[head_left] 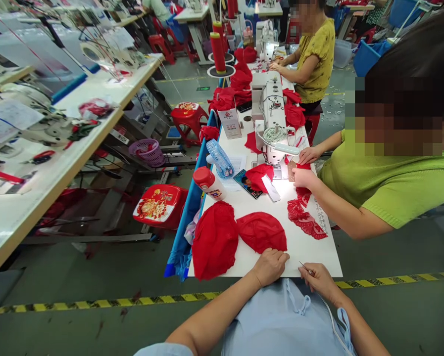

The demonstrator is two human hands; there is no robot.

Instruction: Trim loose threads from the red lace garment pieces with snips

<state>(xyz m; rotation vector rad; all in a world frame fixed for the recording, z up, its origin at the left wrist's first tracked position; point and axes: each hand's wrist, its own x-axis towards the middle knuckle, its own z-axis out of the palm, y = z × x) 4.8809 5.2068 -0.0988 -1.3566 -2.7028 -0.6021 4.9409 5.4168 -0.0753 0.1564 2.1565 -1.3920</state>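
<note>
My left hand rests at the near table edge, fingers curled, against the lower edge of a red fabric cup piece. Whether it pinches the cloth is hidden. Another, larger red fabric piece lies to its left. My right hand is closed around a slim pointed metal tool, its tip toward the table; a pale cord runs from near this hand down over my blue apron. Red lace pieces lie farther forward on the right.
A co-worker in a green top handles red fabric by the sewing machine. A red-lidded bottle, a blue tape dispenser and a card stand or lie on the white table. Red stools are at left.
</note>
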